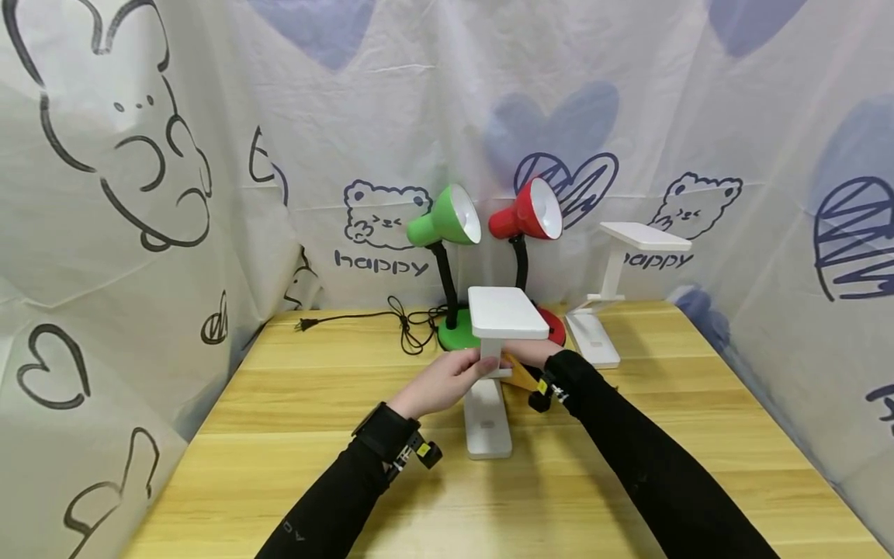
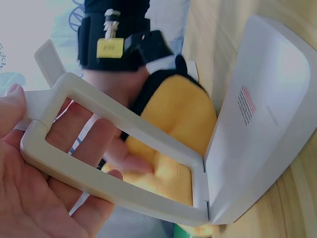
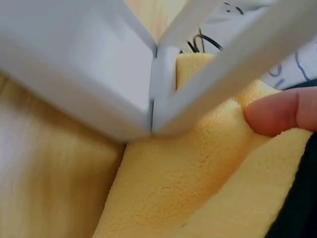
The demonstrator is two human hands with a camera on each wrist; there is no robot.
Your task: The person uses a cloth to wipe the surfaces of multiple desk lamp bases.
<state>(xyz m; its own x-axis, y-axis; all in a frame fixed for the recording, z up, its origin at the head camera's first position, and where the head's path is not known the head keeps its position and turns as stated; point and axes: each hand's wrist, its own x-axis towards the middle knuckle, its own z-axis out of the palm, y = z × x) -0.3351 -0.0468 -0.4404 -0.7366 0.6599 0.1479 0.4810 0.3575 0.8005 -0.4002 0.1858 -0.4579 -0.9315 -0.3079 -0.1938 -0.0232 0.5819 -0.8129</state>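
Observation:
A white desk lamp (image 1: 508,312) with a flat rectangular head stands near the middle of the table. My left hand (image 1: 440,380) grips its upright just below the head; in the left wrist view the fingers curl round the top of the lamp's open frame (image 2: 133,121). Behind the upright, my right hand (image 1: 534,352) holds a fuzzy yellow cloth (image 3: 173,168) with a black edge. The cloth lies against the back of the lamp's base (image 3: 89,64) and the foot of the frame. Most of the right hand's fingers are hidden by the cloth.
A green lamp (image 1: 447,221) and a red lamp (image 1: 527,213) stand behind, at the table's back. Another white lamp (image 1: 594,341) stands at the back right. A black cord with plug (image 1: 307,323) lies at the back left. Printed curtains (image 1: 391,93) surround the wooden table (image 1: 279,435).

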